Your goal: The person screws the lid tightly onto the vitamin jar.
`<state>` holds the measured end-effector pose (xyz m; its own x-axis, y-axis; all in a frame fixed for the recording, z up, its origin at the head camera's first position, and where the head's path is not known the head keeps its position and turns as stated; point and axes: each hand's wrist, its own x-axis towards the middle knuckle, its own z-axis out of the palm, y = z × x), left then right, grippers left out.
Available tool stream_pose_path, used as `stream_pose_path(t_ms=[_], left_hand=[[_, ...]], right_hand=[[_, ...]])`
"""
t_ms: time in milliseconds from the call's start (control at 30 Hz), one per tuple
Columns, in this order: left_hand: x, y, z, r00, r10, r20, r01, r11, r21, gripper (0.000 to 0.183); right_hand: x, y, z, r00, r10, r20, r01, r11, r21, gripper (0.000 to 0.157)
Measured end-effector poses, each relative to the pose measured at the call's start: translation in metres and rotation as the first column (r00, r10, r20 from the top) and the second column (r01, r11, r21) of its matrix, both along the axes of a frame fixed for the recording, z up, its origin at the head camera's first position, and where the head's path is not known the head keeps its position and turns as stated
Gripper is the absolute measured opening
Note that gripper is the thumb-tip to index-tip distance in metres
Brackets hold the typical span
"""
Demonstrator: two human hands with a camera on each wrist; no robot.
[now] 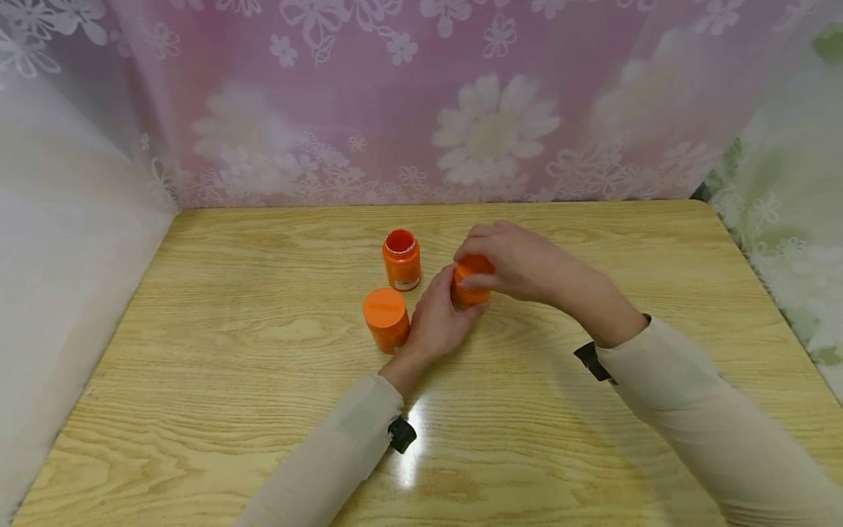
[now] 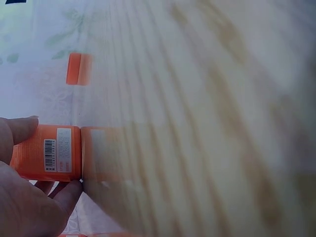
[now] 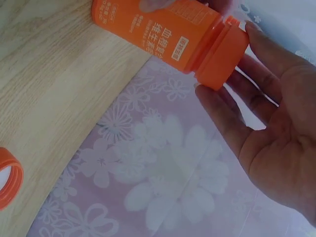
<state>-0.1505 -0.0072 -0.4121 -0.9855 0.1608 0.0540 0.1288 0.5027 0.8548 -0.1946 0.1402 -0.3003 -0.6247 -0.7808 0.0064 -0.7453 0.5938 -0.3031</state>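
Observation:
My left hand (image 1: 437, 322) grips the body of an orange bottle (image 3: 163, 32) that stands on the table; white printing and a barcode label show on it. From above, the fingers and thumb of my right hand (image 1: 523, 265) hold the rim of its orange cap (image 3: 224, 57). That cap sits at the bottle's mouth, slightly askew in the right wrist view. Just left of my left hand stands a second orange bottle (image 1: 386, 322) with its cap on. Behind it is an orange bottle without a cap (image 1: 402, 262), its mouth facing up.
A loose orange cap (image 3: 9, 177) with a white inside lies on the wood-grain table (image 1: 230, 322). A pink floral curtain (image 1: 395, 110) hangs along the table's back edge, with pale cloth at both sides.

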Motion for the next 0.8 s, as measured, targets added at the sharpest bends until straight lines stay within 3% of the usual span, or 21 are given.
stream_pose_path(t_ms=[300,667,800], left_hand=[[-0.002,0.0,-0.001,1.0,0.004,-0.024,-0.004,1.0,-0.004,0.061],[-0.002,0.0,0.0,1.0,0.011,-0.015,-0.011,1.0,0.011,0.059],[-0.001,0.001,0.001,1.0,0.014,0.008,-0.014,1.0,0.007,0.054]], right_hand=[[0.008,-0.009,-0.003,0.983,-0.167,-0.081,0.17,0.985,0.026,0.033],[0.014,-0.014,-0.009,0.955,-0.269,-0.124,0.269,0.963,-0.016,0.038],[0.018,-0.018,-0.012,0.932,-0.334,-0.14,0.332,0.943,-0.036,0.039]])
